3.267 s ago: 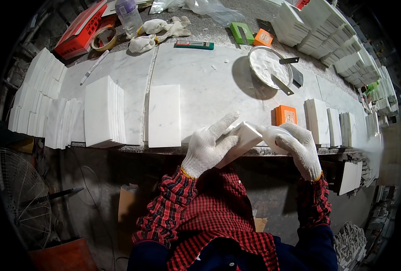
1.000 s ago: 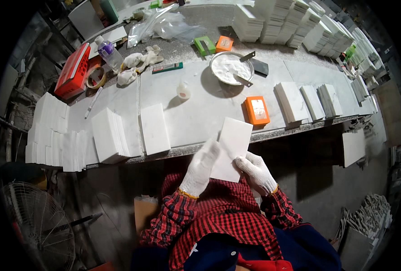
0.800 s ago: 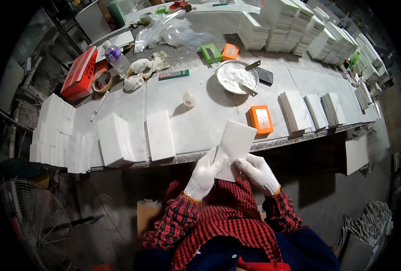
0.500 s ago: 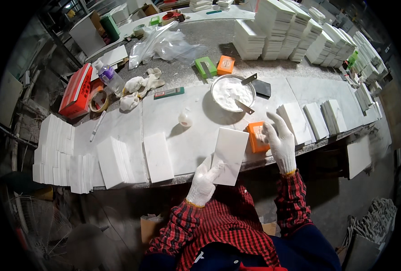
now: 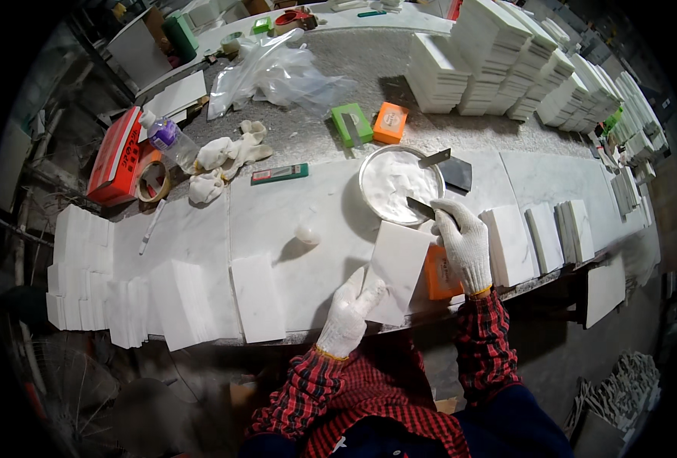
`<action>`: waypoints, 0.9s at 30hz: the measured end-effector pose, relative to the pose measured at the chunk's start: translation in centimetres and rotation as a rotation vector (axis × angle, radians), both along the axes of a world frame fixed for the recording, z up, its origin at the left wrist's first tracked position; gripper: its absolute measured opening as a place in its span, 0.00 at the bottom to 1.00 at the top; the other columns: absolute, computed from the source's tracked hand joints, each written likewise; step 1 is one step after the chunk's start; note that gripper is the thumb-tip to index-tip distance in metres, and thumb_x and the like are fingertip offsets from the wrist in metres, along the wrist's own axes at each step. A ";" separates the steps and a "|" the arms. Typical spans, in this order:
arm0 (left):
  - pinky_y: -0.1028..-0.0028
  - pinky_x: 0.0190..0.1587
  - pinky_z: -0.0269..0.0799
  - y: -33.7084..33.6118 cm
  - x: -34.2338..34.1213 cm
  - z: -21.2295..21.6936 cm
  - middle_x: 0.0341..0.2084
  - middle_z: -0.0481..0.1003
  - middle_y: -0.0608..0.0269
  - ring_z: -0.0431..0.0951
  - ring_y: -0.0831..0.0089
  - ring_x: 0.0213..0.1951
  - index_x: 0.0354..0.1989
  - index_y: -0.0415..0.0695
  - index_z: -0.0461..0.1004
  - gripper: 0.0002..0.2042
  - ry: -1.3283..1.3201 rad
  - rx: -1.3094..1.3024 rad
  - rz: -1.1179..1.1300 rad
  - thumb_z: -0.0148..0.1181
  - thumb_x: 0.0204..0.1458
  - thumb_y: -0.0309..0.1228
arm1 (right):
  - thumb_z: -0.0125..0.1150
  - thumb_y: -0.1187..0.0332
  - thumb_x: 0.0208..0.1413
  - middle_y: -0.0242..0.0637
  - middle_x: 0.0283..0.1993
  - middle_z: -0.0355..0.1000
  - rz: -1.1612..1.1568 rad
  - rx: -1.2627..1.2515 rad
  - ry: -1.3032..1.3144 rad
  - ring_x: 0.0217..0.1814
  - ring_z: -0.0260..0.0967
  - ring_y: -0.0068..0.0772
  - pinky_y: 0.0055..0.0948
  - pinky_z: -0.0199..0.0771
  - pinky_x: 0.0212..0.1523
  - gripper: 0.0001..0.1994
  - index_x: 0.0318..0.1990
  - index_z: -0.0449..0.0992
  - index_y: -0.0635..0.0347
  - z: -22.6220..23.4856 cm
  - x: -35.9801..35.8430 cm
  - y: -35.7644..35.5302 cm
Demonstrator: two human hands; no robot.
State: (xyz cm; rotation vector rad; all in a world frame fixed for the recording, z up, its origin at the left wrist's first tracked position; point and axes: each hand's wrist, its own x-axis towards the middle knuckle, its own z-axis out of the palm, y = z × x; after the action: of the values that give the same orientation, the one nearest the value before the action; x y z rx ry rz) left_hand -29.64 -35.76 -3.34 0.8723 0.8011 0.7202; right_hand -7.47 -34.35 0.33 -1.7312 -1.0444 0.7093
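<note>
Holding a white tile (image 5: 403, 259) by its lower left edge: left hand (image 5: 350, 309), thumb on face, lower centre of frame. Tile's long axis near upright, top tipped right. Right hand (image 5: 466, 243), right of centre, fingers closed on a dark spatula (image 5: 421, 206); its far end meets white paste (image 5: 394, 183) in the round bowl (image 5: 362, 195), depth unclear. Key relation: paste lies up and left of right hand, spatula slanting that way; right hand nearer bowl than left. Orange box (image 5: 440, 278) on bench (image 5: 308, 122), partly behind right hand.
</note>
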 end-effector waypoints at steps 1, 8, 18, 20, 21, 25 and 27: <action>0.74 0.54 0.69 0.4 0.4 0.0 0.46 0.76 0.64 0.73 0.77 0.48 0.60 0.36 0.71 0.18 0.017 0.028 0.000 0.51 0.67 0.32 | 0.56 0.71 0.66 0.33 0.33 0.78 -0.006 -0.022 0.032 0.31 0.72 0.14 0.18 0.72 0.33 0.12 0.53 0.80 0.65 0.0 0.6 0.0; 0.74 0.55 0.69 2.1 1.9 0.0 0.47 0.77 0.63 0.74 0.77 0.48 0.62 0.35 0.69 0.19 0.030 -0.003 -0.008 0.51 0.66 0.30 | 0.54 0.66 0.67 0.26 0.30 0.73 -0.023 -0.053 0.309 0.26 0.65 0.11 0.15 0.62 0.26 0.14 0.52 0.80 0.62 0.3 3.1 0.0; 0.76 0.51 0.72 2.7 2.6 -0.4 0.45 0.77 0.65 0.75 0.79 0.45 0.63 0.35 0.69 0.21 0.143 0.027 -0.011 0.55 0.65 0.31 | 0.54 0.72 0.67 0.31 0.31 0.76 0.077 -0.050 0.225 0.30 0.70 0.16 0.19 0.71 0.31 0.12 0.52 0.80 0.65 3.5 2.1 0.4; 0.76 0.50 0.72 2.9 2.7 0.0 0.44 0.77 0.65 0.75 0.79 0.45 0.63 0.35 0.69 0.21 0.163 0.064 -0.011 0.55 0.65 0.31 | 0.54 0.72 0.66 0.32 0.32 0.76 0.072 -0.052 0.197 0.30 0.70 0.16 0.19 0.72 0.31 0.12 0.52 0.80 0.65 3.5 2.2 0.5; 0.76 0.50 0.71 2.9 2.9 0.2 0.44 0.77 0.65 0.75 0.79 0.45 0.63 0.35 0.69 0.20 0.164 0.083 0.003 0.55 0.65 0.31 | 0.55 0.72 0.66 0.32 0.32 0.76 0.058 -0.051 0.199 0.30 0.71 0.16 0.19 0.72 0.31 0.12 0.52 0.80 0.65 3.4 2.5 0.4; 0.75 0.53 0.69 3.3 3.0 1.3 0.46 0.77 0.64 0.73 0.77 0.47 0.61 0.35 0.70 0.20 0.249 0.099 -0.027 0.53 0.66 0.33 | 0.55 0.73 0.66 0.32 0.32 0.77 0.030 -0.060 0.238 0.32 0.72 0.16 0.19 0.72 0.32 0.12 0.52 0.80 0.65 3.2 3.0 0.3; 0.74 0.53 0.69 3.4 3.0 0.9 0.46 0.77 0.63 0.73 0.77 0.48 0.62 0.35 0.70 0.20 0.214 0.079 -0.022 0.53 0.66 0.33 | 0.55 0.72 0.66 0.32 0.32 0.77 0.059 -0.061 0.225 0.32 0.72 0.16 0.19 0.73 0.31 0.12 0.52 0.80 0.64 3.7 2.5 0.3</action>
State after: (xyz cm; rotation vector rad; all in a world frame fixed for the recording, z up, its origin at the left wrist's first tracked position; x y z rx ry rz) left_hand -26.65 -32.32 -2.40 1.0406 0.9567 0.6493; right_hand -4.95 -34.03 4.02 -1.6335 -0.9285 0.9589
